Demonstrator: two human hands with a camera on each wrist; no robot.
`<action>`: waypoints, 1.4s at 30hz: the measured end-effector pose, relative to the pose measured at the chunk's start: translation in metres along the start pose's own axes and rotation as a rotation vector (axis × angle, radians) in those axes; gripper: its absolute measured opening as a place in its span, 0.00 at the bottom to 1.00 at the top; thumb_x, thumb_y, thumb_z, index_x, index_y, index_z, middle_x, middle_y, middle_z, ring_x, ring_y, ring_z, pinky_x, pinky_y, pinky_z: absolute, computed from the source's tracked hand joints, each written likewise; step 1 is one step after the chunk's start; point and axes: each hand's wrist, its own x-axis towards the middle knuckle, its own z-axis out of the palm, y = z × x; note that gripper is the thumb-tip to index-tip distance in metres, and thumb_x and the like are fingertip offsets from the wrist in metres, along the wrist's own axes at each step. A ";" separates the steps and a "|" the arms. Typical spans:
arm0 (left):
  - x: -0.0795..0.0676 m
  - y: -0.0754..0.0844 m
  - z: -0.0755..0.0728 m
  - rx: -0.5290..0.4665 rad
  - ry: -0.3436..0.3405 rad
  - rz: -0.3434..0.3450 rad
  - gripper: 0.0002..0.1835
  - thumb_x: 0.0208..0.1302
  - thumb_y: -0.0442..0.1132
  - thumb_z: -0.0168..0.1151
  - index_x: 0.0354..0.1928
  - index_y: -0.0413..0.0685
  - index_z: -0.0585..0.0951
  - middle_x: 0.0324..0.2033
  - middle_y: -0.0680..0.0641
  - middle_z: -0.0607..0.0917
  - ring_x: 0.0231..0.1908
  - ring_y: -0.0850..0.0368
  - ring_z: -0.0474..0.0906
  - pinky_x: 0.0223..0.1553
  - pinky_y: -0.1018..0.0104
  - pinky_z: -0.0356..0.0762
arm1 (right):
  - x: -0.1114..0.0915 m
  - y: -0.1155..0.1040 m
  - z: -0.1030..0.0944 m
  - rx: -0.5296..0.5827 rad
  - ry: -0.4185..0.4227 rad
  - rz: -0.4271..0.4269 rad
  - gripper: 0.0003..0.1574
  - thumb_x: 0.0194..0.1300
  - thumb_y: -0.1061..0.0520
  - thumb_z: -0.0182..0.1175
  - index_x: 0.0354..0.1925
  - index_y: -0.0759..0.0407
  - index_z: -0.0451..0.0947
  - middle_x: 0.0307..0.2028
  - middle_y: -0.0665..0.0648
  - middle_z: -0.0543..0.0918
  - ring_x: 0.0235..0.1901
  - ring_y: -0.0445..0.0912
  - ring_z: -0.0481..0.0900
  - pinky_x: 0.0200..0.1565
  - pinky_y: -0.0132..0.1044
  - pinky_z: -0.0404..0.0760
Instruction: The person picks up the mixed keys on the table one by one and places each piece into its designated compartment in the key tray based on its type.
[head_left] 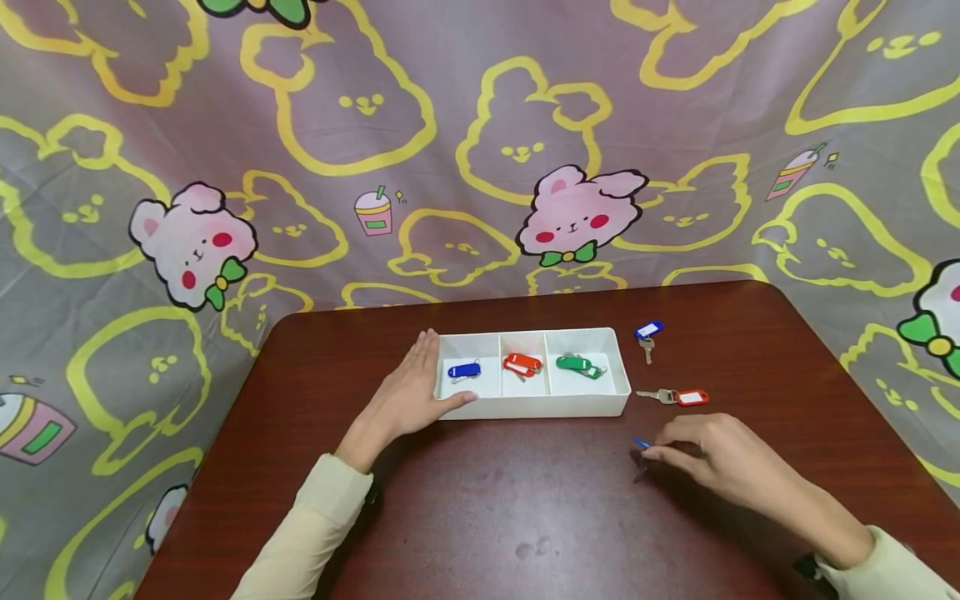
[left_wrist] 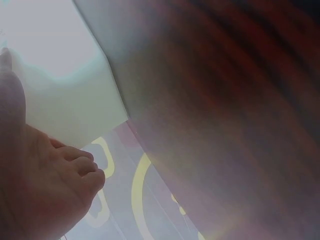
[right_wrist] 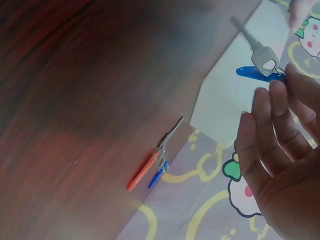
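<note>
1. Hands well apart, one to each side of the work. Pale sleeves on both arms.
2. Right hand: thumb and fingertips pinch a blue tag; its key extends from the tag, blade clear of the fingers. Remaining fingers loosely bent in the right wrist view.
3. Position of held tag and key: near side of the white tray, close to its right front corner. Contact with the table: cannot tell.
4. Left hand: rests at the tray's left end, fingers extended along the outer wall, thumb reaching over the front rim.
5. Tray has three compartments. Left: blue-tagged keys. Middle: red-tagged keys. Right: green-tagged keys. Exact counts cannot be told; pieces overlap.
6. Loose on the table, right of the tray: a red-tagged key, blade pointing left, tip just beside the tray corner; farther back, another blue-tagged key, blade toward the person.
7. Backdrop: patterned cloth, yellow outlines, pink animal heads with green bows, drink cups.
</note>
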 end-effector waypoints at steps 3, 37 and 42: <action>0.000 0.000 0.000 -0.003 -0.002 -0.001 0.71 0.60 0.87 0.47 0.84 0.35 0.44 0.85 0.35 0.46 0.86 0.42 0.41 0.84 0.49 0.51 | 0.002 -0.003 0.000 0.062 -0.004 0.010 0.20 0.55 0.61 0.79 0.31 0.35 0.84 0.26 0.30 0.81 0.28 0.22 0.72 0.32 0.18 0.71; 0.000 0.000 0.000 -0.005 0.002 0.004 0.70 0.61 0.85 0.49 0.83 0.35 0.45 0.84 0.34 0.48 0.85 0.40 0.43 0.84 0.49 0.50 | 0.044 -0.028 0.005 0.176 0.059 0.058 0.16 0.60 0.66 0.75 0.37 0.42 0.88 0.29 0.34 0.87 0.27 0.26 0.74 0.28 0.21 0.73; 0.000 0.000 0.001 -0.003 0.005 0.003 0.70 0.61 0.85 0.49 0.83 0.34 0.46 0.84 0.34 0.49 0.85 0.40 0.44 0.84 0.49 0.51 | 0.052 -0.032 0.006 0.221 0.055 0.056 0.16 0.61 0.66 0.75 0.39 0.43 0.90 0.30 0.37 0.89 0.25 0.26 0.71 0.24 0.19 0.70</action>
